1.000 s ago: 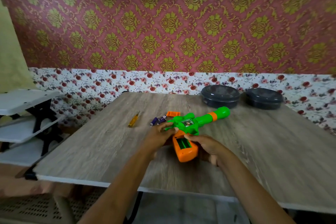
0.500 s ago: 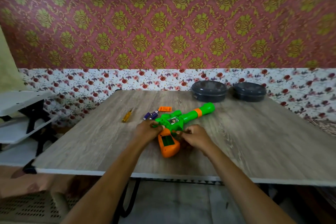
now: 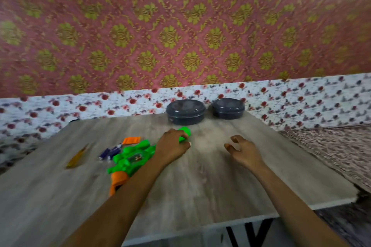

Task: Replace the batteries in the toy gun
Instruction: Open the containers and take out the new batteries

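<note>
Looking down at a grey wood-grain table (image 3: 200,186) set against a wall with red-and-gold patterned paper above a band of floral print; the whole view is blurred.

Far left on the table lies a yellow screwdriver (image 3: 77,157), flat, pointing away from me. Just right of it is a small cluster of blue batteries (image 3: 109,151); I cannot count them through the blur. Beyond them, near the far side, sits a flat orange plastic piece (image 3: 131,140), apart from the batteries and just beside the gun.

The toy gun (image 3: 130,158) lies flat on the table to the left of centre. Its green body runs diagonally, the barrel pointing away and to the right, and its orange handle (image 3: 118,179) points back toward me, partly hidden under my left forearm.

My left hand (image 3: 170,146) is on the barrel near its far end, palm down, fingers curled over the green plastic and grasping it; the tip of the barrel pokes out past my knuckles.

Behind the gun, at the far edge of the table, two dark round lidded tubs (image 3: 185,111) (image 3: 228,108) stand side by side, nearly touching.

My right hand (image 3: 244,150) is well apart from the gun, to the right of centre, palm down over bare table, fingers loosely bent and holding nothing.

Off the table's right edge is a patterned rug (image 3: 331,146).
</note>
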Motion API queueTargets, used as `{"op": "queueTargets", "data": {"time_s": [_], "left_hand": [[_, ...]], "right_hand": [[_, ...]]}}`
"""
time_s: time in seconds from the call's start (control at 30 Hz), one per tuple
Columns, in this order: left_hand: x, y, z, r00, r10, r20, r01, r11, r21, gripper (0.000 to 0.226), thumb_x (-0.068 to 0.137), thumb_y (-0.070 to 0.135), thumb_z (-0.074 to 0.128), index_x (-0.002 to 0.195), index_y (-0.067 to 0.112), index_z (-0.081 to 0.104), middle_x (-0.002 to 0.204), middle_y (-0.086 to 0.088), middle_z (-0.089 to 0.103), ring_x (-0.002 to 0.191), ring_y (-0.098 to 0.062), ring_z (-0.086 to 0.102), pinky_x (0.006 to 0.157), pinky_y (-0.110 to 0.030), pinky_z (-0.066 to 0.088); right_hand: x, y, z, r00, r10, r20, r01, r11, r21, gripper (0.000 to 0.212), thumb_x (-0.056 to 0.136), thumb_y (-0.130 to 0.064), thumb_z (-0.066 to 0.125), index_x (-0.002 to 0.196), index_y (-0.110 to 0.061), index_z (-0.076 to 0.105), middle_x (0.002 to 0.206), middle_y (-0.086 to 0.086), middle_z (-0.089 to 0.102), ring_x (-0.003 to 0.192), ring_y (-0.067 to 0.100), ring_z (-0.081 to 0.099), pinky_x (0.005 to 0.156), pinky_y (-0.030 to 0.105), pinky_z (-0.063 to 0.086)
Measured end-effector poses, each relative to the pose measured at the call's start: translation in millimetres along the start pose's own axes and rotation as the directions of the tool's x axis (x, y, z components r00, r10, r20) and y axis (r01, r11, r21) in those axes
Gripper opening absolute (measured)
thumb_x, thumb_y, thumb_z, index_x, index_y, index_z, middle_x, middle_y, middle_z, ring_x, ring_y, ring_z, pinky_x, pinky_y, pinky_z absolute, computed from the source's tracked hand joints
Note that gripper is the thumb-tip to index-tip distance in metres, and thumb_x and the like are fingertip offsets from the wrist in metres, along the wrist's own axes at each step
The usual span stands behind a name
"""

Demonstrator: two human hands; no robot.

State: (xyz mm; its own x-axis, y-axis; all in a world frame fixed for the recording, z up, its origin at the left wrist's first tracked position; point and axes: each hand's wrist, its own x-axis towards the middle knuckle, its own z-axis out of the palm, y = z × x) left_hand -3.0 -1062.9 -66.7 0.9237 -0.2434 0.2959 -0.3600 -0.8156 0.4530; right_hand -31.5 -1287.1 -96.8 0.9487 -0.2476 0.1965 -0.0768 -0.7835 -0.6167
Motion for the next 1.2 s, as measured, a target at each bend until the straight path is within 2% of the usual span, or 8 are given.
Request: {"op": "queueTargets", "data": {"time_s": [0.13, 0.3, 0.53, 0.67, 0.77, 0.9, 1.07, 1.2], "left_hand": [[57.0, 23.3, 41.5, 0.988, 0.108, 0.11, -0.11, 0.994, 0.013, 0.033, 0.087, 0.023, 0.062, 0.118, 0.012, 0.062, 0.127, -0.008, 0.059, 0.121, -0.024, 0.05, 0.095, -0.024, 0.035], [135.7, 45.7, 98.1, 0.971, 0.166, 0.173, -0.179, 0.982, 0.064, 0.054, 0.089, 0.03, 0.059, 0.138, 0.016, 0.044, 0.145, -0.007, 0.044, 0.13, -0.026, 0.042, 0.106, -0.031, 0.034], [231.0, 72.4, 142.2, 0.948, 0.23, 0.221, -0.288, 0.914, 0.286, 0.082, 0.089, 0.036, 0.057, 0.152, 0.019, 0.008, 0.16, -0.008, 0.006, 0.146, -0.028, 0.01, 0.118, -0.041, 0.013], [272.1, 79.4, 151.3, 0.975, 0.15, 0.164, -0.207, 0.88, 0.428, 0.076, 0.087, 0.027, 0.057, 0.15, 0.017, 0.016, 0.157, -0.01, 0.018, 0.143, -0.03, 0.018, 0.117, -0.046, 0.018], [276.0, 73.7, 151.8, 0.978, 0.075, 0.195, -0.155, 0.886, 0.436, 0.068, 0.089, 0.018, 0.054, 0.149, 0.018, 0.021, 0.151, -0.016, 0.031, 0.132, -0.038, 0.038, 0.108, -0.047, 0.034], [251.3, 74.3, 146.3, 0.984, 0.162, 0.079, -0.18, 0.88, 0.441, 0.051, 0.09, 0.009, 0.049, 0.139, 0.012, 0.037, 0.142, -0.018, 0.041, 0.125, -0.037, 0.043, 0.105, -0.045, 0.038], [190.7, 85.3, 117.4, 0.946, 0.28, 0.163, -0.322, 0.866, 0.382, 0.051, 0.088, 0.009, 0.054, 0.137, 0.014, 0.043, 0.139, -0.012, 0.044, 0.128, -0.028, 0.039, 0.108, -0.04, 0.035], [119.9, 103.2, 83.8, 0.91, 0.34, 0.239, -0.399, 0.873, 0.279, 0.052, 0.089, 0.009, 0.053, 0.139, 0.017, 0.043, 0.14, -0.007, 0.045, 0.128, -0.024, 0.041, 0.106, -0.035, 0.035]], "right_hand": [[22.8, 33.0, -14.9, 0.996, 0.093, -0.018, -0.094, 0.982, -0.162, 0.065, 0.094, -0.048, 0.04, 0.146, -0.013, 0.024, 0.15, 0.011, 0.033, 0.135, 0.028, 0.035, 0.111, 0.039, 0.029], [49.9, 64.5, -4.2, 0.984, 0.157, 0.084, -0.117, 0.927, -0.356, 0.07, 0.095, -0.052, 0.029, 0.148, -0.01, 0.014, 0.157, 0.011, 0.014, 0.144, 0.025, 0.014, 0.119, 0.04, 0.011], [57.4, 72.7, 2.7, 0.981, 0.159, 0.113, -0.101, 0.909, -0.404, 0.07, 0.095, -0.055, 0.02, 0.15, -0.013, 0.006, 0.158, 0.01, 0.0, 0.146, 0.025, 0.0, 0.117, 0.038, -0.001], [55.6, 72.5, 1.7, 0.983, 0.152, 0.106, -0.096, 0.909, -0.407, 0.07, 0.095, -0.054, 0.021, 0.15, -0.013, 0.005, 0.158, 0.009, -0.002, 0.146, 0.024, -0.002, 0.117, 0.038, -0.002], [55.3, 72.1, 2.0, 0.983, 0.149, 0.102, -0.097, 0.913, -0.397, 0.072, 0.095, -0.056, 0.021, 0.15, -0.014, 0.005, 0.159, 0.009, -0.002, 0.146, 0.023, -0.002, 0.117, 0.037, -0.002], [56.2, 70.4, -1.3, 0.986, 0.142, 0.093, -0.096, 0.92, -0.381, 0.073, 0.093, -0.058, 0.025, 0.15, -0.016, 0.007, 0.159, 0.007, 0.001, 0.146, 0.022, 0.001, 0.118, 0.038, 0.0], [54.3, 70.1, -7.7, 0.993, 0.116, 0.002, -0.112, 0.965, -0.238, 0.069, 0.09, -0.053, 0.044, 0.144, -0.014, 0.027, 0.151, 0.007, 0.03, 0.137, 0.024, 0.031, 0.115, 0.038, 0.023], [40.1, 58.2, -20.7, 0.974, 0.204, -0.097, -0.183, 0.964, 0.191, 0.085, 0.083, -0.051, 0.059, 0.148, -0.015, 0.016, 0.15, 0.009, 0.033, 0.132, 0.029, 0.041, 0.104, 0.042, 0.037]]}}
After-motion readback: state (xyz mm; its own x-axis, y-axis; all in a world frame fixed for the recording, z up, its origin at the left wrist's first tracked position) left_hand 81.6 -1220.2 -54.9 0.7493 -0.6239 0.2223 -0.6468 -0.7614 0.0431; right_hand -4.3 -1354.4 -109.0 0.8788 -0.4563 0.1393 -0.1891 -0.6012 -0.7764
